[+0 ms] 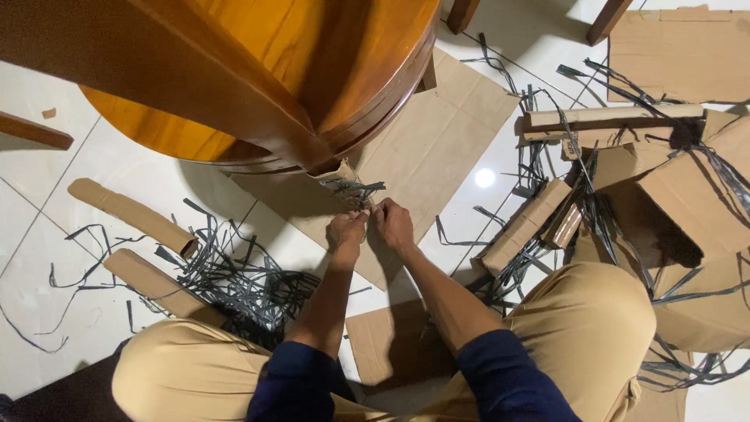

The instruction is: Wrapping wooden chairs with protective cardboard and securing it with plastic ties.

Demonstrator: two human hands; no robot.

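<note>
Glossy round wooden table (pixel 258 70) rests on flat brown cardboard (pixel 437 141). Both the left hand (pixel 346 232) and right hand (pixel 393 224) pinch tangled dark grey tape strips (pixel 351 189), which lie just beyond the closed fingers (pixel 361 217), stuck to the cardboard-wrapped leg.

both arms reach up from the bottom of the frame toward its centre, forearms bare, dark blue sleeves pushed up near the elbows. the left hand (pixel 347 232) and right hand (pixel 393 224) meet just below mid-frame, side by side and nearly touching, backs toward the camera. fingers of both are curled and pinched at their upper tips. the knees in tan trousers spread to lower left and lower right.
</note>
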